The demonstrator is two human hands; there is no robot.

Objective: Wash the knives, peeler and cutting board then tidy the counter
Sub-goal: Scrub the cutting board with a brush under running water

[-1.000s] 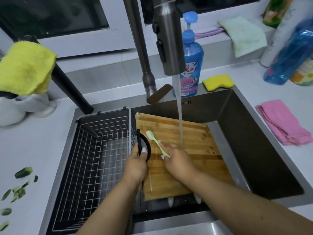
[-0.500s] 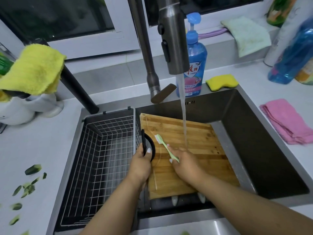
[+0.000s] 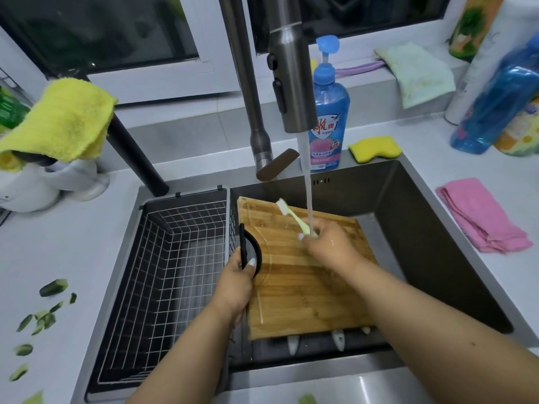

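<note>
Grey sink (image 3: 431, 228): cutting board (image 3: 306, 287) lies across the basin, left hand (image 3: 236, 284) gripping its black handle (image 3: 250, 252). Right hand (image 3: 329, 243) clenched round green toothbrush (image 3: 291, 215), moved up-board since 0.5 s ago, now directly under running faucet (image 3: 291, 83) stream.

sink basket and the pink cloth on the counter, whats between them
In the head view, the wooden cutting board lies between the wire basket and pink cloth, then the dark sink wall.
</note>
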